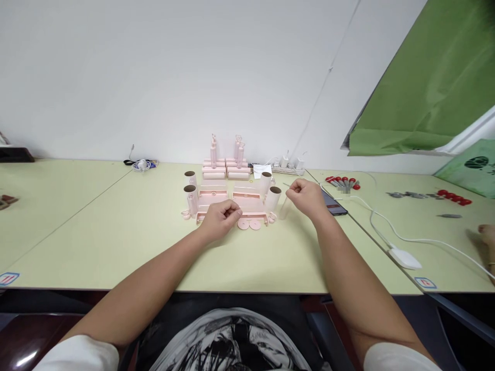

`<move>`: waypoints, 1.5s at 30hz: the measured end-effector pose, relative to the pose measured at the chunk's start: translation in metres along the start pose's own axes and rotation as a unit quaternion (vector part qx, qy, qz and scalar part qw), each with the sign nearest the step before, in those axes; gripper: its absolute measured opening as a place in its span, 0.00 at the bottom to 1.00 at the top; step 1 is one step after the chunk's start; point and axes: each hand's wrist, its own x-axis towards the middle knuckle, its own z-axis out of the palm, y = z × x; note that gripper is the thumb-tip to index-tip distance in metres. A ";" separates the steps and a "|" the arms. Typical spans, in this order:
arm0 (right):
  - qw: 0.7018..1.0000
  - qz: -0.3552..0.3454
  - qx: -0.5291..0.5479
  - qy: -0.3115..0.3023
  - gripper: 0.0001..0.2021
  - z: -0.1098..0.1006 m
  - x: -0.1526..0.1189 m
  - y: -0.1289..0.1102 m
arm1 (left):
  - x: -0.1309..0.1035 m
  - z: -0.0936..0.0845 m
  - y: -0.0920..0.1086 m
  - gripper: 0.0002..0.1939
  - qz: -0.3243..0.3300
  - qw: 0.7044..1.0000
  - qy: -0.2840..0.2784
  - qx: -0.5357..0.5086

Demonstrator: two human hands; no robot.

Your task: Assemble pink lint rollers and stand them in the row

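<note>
And there was the left hand (220, 221), out over the near edge of the pink, open-topped plastic trays (212, 195), fingers curled in and the gap narrow! Whether anything sat inside that curl, you couldn't tell.

Across to the right hand (307, 198): thumb and forefinger drawn close in a narrow pinch, just beside a faint, see-through piece (284, 210). Held or merely alongside? The view couldn't settle it.

The trays lay in the middle of the pale yellow-green tabletop (240, 265), straight ahead of the person, and what a line-up around them! Clear-walled cylinders with brown rims (192, 203) stood upright, two on each side. In front, near the left hand's fingertips, two flat pink discs (254, 225) lay side by side. Behind, by the wall, slim pink upright pieces (240, 154) rose above pink blocky parts (214, 172).

Just beyond the right wrist rested a dark, flat phone (335, 204), and away at the far right, another person's hand (486, 234) showed at the edge.
</note>
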 end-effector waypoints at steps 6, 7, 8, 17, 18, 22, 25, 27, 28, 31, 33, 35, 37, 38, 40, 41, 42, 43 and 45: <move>0.959 0.004 0.255 0.126 0.05 -0.006 0.008 0.009 | -0.001 0.002 -0.001 0.09 0.005 1.000 -0.003 0.001; 0.945 0.009 0.306 0.117 0.06 -0.003 0.008 0.007 | -0.001 0.002 -0.002 0.08 0.008 1.000 -0.003 0.004; 0.932 0.016 0.351 0.095 0.06 0.001 0.006 0.003 | -0.002 0.003 -0.003 0.08 0.011 1.000 -0.004 0.008; 0.849 0.109 0.479 -0.193 0.13 0.046 -0.038 -0.042 | -0.007 0.008 -0.002 0.23 0.118 0.991 -0.035 0.045; 0.854 0.103 0.466 -0.207 0.13 0.047 -0.041 -0.043 | -0.007 0.008 0.000 0.21 0.135 0.989 -0.029 0.049; 0.897 0.050 0.376 -0.228 0.13 0.045 -0.041 -0.039 | -0.008 0.007 0.002 0.16 0.136 0.990 0.026 0.023; 0.939 -0.020 0.300 -0.168 0.12 0.040 -0.034 -0.031 | -0.006 0.006 -0.002 0.16 0.089 0.992 0.086 -0.006; 0.960 -0.049 0.251 -0.116 0.11 0.036 -0.028 -0.025 | -0.005 0.005 -0.006 0.17 0.062 0.992 0.109 -0.028; 0.968 -0.055 0.223 -0.100 0.11 0.034 -0.025 -0.022 | -0.004 0.005 -0.007 0.17 0.053 0.991 0.116 -0.039; 0.985 -0.049 0.100 -0.130 0.10 0.028 -0.018 -0.014 | -0.003 0.003 -0.010 0.19 0.034 0.989 0.132 -0.055; 0.982 -0.035 0.023 -0.184 0.10 0.024 -0.015 -0.011 | -0.002 0.002 -0.010 0.21 0.027 0.988 0.138 -0.060; 0.976 -0.026 -0.027 -0.213 0.10 0.022 -0.015 -0.010 | -0.002 0.002 -0.010 0.22 0.022 0.988 0.136 -0.069; 0.975 -0.025 -0.059 -0.211 0.10 0.021 -0.016 -0.010 | -0.002 0.001 -0.009 0.21 0.022 0.988 0.129 -0.076; 0.975 -0.025 -0.073 -0.208 0.10 0.020 -0.016 -0.011 | -0.002 0.001 -0.009 0.21 0.024 0.989 0.125 -0.077; 0.974 -0.022 -0.095 -0.207 0.09 0.020 -0.017 -0.012 | -0.001 0.001 -0.007 0.19 0.032 0.990 0.119 -0.069; 0.973 -0.020 -0.100 -0.206 0.09 0.020 -0.017 -0.013 | -0.001 0.000 -0.006 0.18 0.039 0.990 0.118 -0.062; 0.973 -0.018 -0.102 -0.206 0.09 0.020 -0.017 -0.013 | -0.001 0.000 -0.005 0.17 0.048 0.990 0.119 -0.057; 0.973 -0.016 -0.101 -0.205 0.09 0.020 -0.017 -0.014 | 0.000 0.000 -0.003 0.16 0.059 0.990 0.119 -0.056; 0.974 -0.015 -0.098 -0.205 0.09 0.019 -0.018 -0.014 | 0.000 -0.001 0.000 0.18 0.081 0.988 0.119 -0.062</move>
